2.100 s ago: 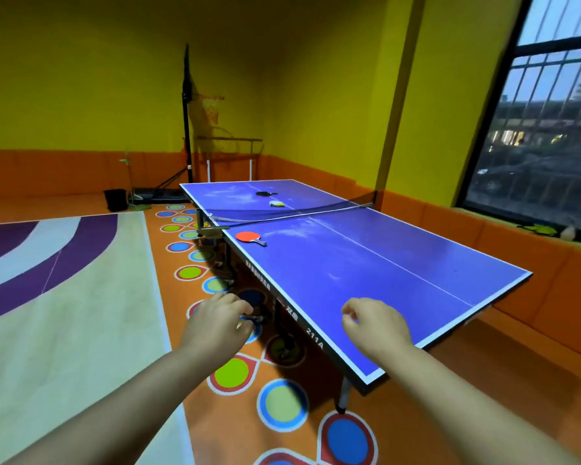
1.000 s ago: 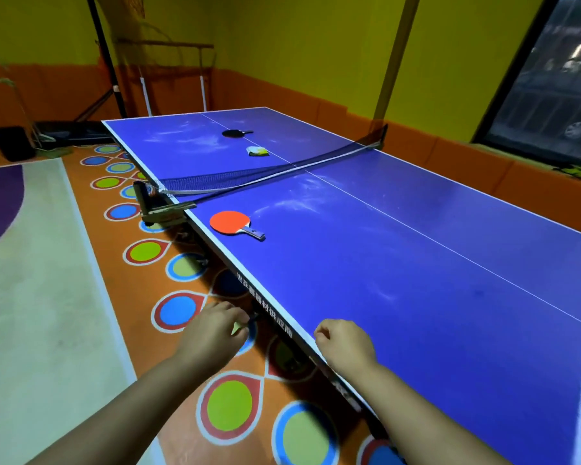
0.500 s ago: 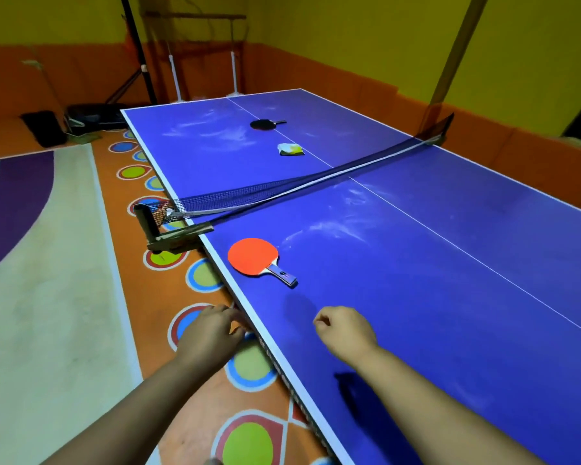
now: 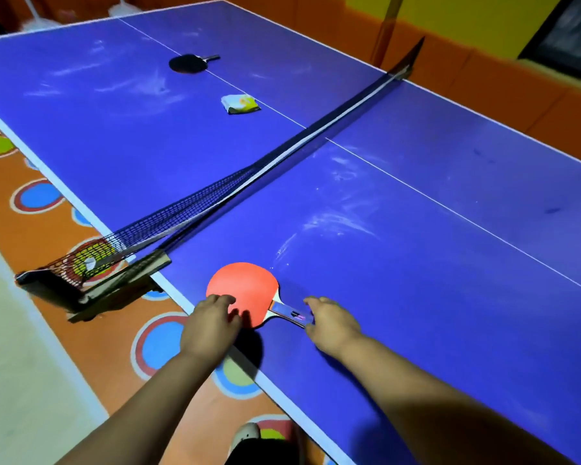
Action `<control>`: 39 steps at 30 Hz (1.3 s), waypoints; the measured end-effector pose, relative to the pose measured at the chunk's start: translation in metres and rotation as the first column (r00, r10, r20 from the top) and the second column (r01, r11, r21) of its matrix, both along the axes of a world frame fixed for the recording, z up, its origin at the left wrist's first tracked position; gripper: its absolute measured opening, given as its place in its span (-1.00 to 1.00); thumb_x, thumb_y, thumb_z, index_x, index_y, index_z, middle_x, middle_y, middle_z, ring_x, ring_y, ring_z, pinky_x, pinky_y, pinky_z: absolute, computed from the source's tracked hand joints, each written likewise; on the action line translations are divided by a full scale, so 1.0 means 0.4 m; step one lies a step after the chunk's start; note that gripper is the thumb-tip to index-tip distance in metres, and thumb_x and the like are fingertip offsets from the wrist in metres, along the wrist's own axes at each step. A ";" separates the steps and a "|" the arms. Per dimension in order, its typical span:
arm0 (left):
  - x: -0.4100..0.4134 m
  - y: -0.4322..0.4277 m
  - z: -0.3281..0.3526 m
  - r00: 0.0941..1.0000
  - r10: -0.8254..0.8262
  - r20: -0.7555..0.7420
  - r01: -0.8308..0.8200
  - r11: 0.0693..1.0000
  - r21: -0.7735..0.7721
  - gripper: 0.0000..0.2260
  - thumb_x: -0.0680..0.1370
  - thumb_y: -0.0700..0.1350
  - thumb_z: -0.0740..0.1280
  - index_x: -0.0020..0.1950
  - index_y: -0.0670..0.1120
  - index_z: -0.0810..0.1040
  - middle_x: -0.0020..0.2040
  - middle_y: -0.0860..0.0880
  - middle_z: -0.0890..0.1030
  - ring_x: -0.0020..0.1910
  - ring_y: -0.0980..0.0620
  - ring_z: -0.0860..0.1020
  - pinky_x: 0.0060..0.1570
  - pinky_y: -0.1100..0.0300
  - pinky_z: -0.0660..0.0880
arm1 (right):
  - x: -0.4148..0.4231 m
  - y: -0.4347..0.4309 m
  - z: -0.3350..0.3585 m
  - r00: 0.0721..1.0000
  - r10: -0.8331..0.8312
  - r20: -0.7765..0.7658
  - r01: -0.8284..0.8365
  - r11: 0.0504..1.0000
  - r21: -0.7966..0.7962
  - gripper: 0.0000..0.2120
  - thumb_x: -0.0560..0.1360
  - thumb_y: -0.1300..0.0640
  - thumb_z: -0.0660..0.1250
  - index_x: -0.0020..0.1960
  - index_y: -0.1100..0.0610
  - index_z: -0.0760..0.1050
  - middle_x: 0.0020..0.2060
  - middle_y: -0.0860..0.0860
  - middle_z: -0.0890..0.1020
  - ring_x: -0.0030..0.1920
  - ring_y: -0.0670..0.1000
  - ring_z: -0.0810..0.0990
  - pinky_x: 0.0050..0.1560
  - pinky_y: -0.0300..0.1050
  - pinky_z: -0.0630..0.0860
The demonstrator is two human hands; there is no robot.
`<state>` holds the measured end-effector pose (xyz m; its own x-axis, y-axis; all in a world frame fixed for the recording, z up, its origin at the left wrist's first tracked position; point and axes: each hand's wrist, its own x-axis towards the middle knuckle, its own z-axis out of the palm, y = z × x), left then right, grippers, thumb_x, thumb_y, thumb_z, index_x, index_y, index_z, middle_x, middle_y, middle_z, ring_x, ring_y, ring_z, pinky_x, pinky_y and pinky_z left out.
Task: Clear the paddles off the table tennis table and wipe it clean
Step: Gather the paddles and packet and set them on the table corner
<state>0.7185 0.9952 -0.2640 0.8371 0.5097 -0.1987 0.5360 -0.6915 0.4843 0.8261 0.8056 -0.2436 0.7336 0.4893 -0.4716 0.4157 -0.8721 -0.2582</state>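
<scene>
The red paddle (image 4: 242, 290) lay flat on the table (image 4: 416, 263), close to its left edge and just on your side of the net (image 4: 215, 199). Its handle pointed along the surface toward your right. Your left hand (image 4: 208, 327) came in over that edge with its fingers fairly straight, resting on the red face. Your right hand (image 4: 329, 325) had thumb and curled fingers on either side of the handle's end, apparently pinching it, though I could not tell how firmly. The paddle had not yet left the surface.

Beyond the net, the black paddle (image 4: 187, 63) sat on the centre line toward the far end. A small folded cloth (image 4: 240, 104) lay just beside that line, between the black paddle and the net.

By my reading you were at the very start. Neither paddle was off the table, the cloth looked unused, and pale dusty smears showed on both halves. What was left was lifting this paddle away, clearing the black one, then wiping the whole top.
</scene>
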 end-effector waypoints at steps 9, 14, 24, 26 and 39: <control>0.123 0.139 -0.081 0.969 -0.017 -0.246 0.015 1.000 -0.010 -0.49 0.46 -0.05 0.33 0.38 -0.11 0.32 0.32 -0.14 0.37 0.27 -0.18 0.33 0.20 0.02 0.31 | 0.047 0.118 -0.139 0.996 0.051 0.070 -0.040 0.988 -0.148 -0.65 0.56 0.16 0.21 0.33 0.12 0.35 0.28 0.07 0.43 0.32 0.11 0.38 0.25 -0.04 0.33; 0.153 0.159 -0.112 0.964 -0.031 -0.266 0.018 0.999 -0.051 -0.54 0.44 -0.10 0.31 0.31 -0.15 0.34 0.28 -0.15 0.42 0.21 -0.21 0.33 0.16 0.00 0.33 | 0.041 0.126 -0.163 0.992 0.086 0.097 -0.073 0.988 -0.136 -0.73 0.54 0.19 0.22 0.23 0.13 0.36 0.22 0.09 0.46 0.26 0.13 0.41 0.20 -0.03 0.36; 0.213 0.002 -0.059 0.994 -0.027 -0.104 0.006 0.982 -0.190 -0.47 0.40 -0.14 0.44 0.32 -0.22 0.38 0.22 -0.26 0.37 0.26 -0.23 0.31 0.20 0.02 0.27 | -0.017 -0.047 -0.106 0.976 -0.149 0.161 0.156 0.987 -0.031 -0.67 0.45 0.18 0.36 0.15 0.18 0.35 0.04 0.11 0.57 0.05 0.13 0.58 -0.03 -0.11 0.43; 0.226 -0.066 -0.040 0.993 -0.101 -0.060 0.083 0.965 -0.248 -0.54 0.41 -0.17 0.42 0.27 -0.21 0.42 0.17 -0.22 0.35 0.15 -0.21 0.41 0.11 0.09 0.32 | -0.038 -0.122 -0.086 0.970 -0.229 0.085 0.234 0.971 -0.050 -0.76 0.56 0.19 0.19 0.21 0.20 0.33 0.15 0.10 0.52 0.16 0.16 0.50 0.03 -0.06 0.36; 0.136 -0.727 0.030 0.823 -0.568 0.015 0.554 0.796 -0.244 -0.53 0.50 -0.24 0.34 0.40 -0.22 0.34 0.16 -0.26 0.41 0.16 -0.21 0.45 0.09 0.12 0.32 | -0.364 -0.779 -0.020 0.782 -0.600 0.167 0.597 0.799 0.077 -0.71 0.58 -0.02 0.24 0.23 0.12 0.40 0.15 0.05 0.56 0.20 0.10 0.49 0.04 -0.07 0.36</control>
